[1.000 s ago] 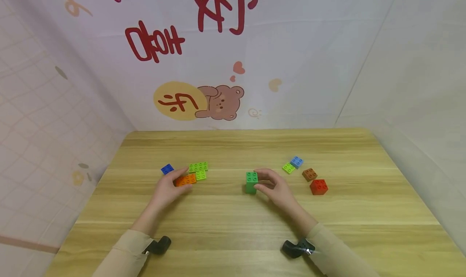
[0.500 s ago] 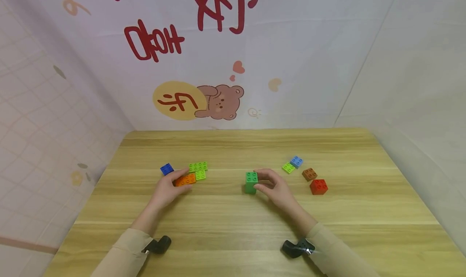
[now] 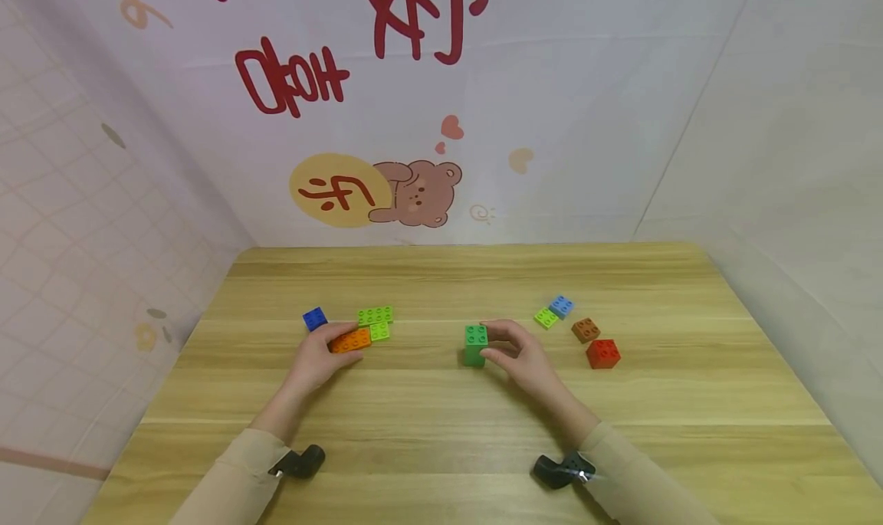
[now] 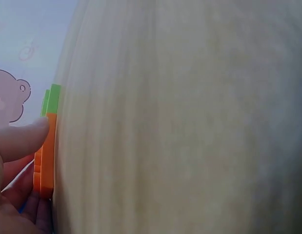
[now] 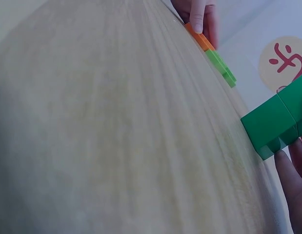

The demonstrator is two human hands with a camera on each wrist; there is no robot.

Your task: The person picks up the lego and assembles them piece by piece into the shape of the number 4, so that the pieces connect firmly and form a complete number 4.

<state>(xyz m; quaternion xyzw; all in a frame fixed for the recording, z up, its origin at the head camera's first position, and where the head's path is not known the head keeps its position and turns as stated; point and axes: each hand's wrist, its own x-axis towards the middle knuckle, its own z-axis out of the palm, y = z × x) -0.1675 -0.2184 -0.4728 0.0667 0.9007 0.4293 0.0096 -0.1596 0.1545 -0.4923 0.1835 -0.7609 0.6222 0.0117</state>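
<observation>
An orange brick (image 3: pixel 352 341) lies flat at the left of the table, and my left hand (image 3: pixel 319 356) grips it with the thumb along its near side and the fingers behind. At its right end sit a small lime brick (image 3: pixel 380 331) and a longer lime brick (image 3: pixel 375 315). A dark blue brick (image 3: pixel 315 319) is just beyond the left fingers. Near the middle, my right hand (image 3: pixel 524 360) holds a green brick stack (image 3: pixel 475 345) between thumb and fingers, from its right side. A seam across the stack (image 5: pixel 275 119) shows in the right wrist view; its upper end is cut off there.
Right of the right hand lie a small lime brick (image 3: pixel 546 318), a light blue brick (image 3: pixel 562 306), a brown brick (image 3: pixel 586 329) and a taller red brick (image 3: pixel 603 354). A printed white cloth (image 3: pixel 552 111) hangs behind the wooden table (image 3: pixel 428 448).
</observation>
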